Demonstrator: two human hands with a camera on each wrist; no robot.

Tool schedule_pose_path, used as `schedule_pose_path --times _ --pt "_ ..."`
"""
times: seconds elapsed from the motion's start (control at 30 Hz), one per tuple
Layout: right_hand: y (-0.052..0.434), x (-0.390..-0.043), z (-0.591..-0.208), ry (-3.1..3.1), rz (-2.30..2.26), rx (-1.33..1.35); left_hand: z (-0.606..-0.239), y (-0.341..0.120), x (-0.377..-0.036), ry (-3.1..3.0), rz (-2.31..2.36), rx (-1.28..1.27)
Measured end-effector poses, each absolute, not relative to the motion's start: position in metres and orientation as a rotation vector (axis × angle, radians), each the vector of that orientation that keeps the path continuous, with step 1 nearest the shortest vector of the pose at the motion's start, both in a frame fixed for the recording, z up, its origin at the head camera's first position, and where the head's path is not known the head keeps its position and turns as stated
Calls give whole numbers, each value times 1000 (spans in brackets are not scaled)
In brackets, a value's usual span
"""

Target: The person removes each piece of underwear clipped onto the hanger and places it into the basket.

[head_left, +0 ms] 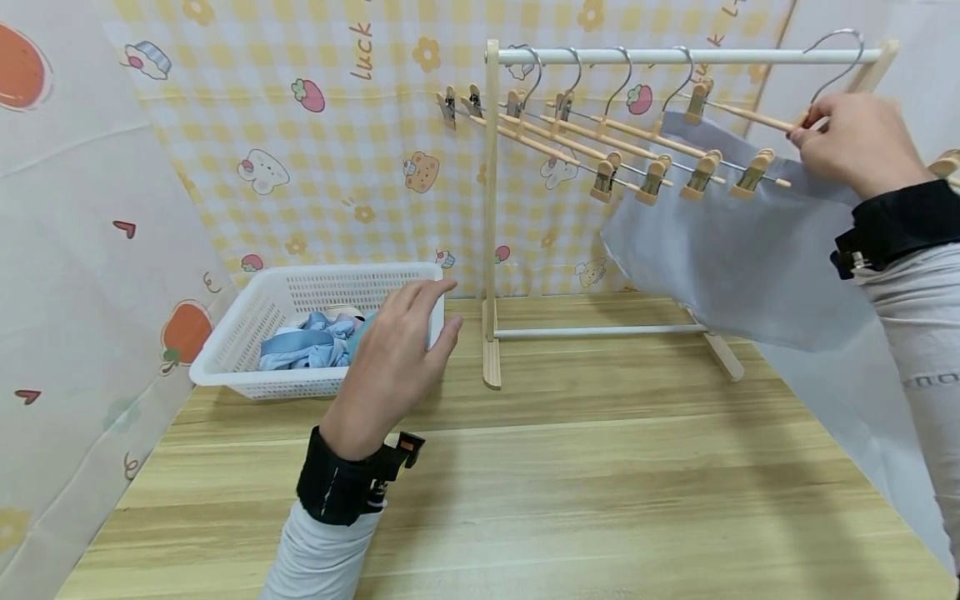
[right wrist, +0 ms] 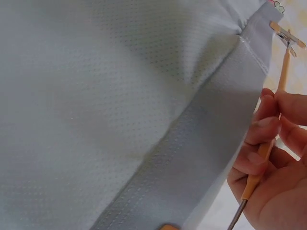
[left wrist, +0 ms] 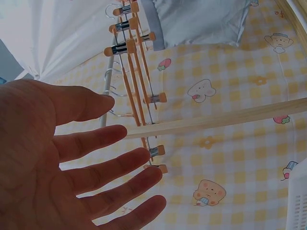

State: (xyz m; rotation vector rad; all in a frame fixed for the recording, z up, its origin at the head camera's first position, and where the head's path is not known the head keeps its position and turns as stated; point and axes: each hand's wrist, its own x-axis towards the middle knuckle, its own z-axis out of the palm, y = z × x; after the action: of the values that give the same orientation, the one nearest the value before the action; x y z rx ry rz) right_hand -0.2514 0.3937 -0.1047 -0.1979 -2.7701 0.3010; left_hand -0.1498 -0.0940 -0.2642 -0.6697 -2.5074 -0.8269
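Note:
My right hand [head_left: 855, 142] grips the wooden bar of a clip hanger [head_left: 757, 118] near the base of its metal hook, at the right end of the rack. The hook overlaps the white rail in the head view. From the hanger's clips hangs a light grey garment [head_left: 742, 242] with a smooth waistband [right wrist: 192, 143]. In the right wrist view, fingers [right wrist: 261, 129] and thumb curl round the bar. My left hand [head_left: 393, 346] hovers over the table beside the basket, its fingers spread and holding nothing; the left wrist view shows its bare palm [left wrist: 29, 158].
Several wooden clip hangers [head_left: 600, 142] hang along the rack's white rail [head_left: 585, 57]. At the left, a white perforated basket [head_left: 262, 385] contains blue cloths [head_left: 307, 343]. The rack's feet [head_left: 491, 358] stand on the wooden table [head_left: 600, 483], before a yellow checked backdrop [head_left: 360, 167].

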Motion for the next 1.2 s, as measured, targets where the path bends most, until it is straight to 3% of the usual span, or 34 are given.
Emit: schedule_pose_path --times 0.57,1.2 --pt "409 -228 -149 -2855 258 -44 -265 -92 -151 -2504 -819 -689" --pt "382 -191 -197 -2863 321 119 -265 -93 -150 -2513 -821 -687"
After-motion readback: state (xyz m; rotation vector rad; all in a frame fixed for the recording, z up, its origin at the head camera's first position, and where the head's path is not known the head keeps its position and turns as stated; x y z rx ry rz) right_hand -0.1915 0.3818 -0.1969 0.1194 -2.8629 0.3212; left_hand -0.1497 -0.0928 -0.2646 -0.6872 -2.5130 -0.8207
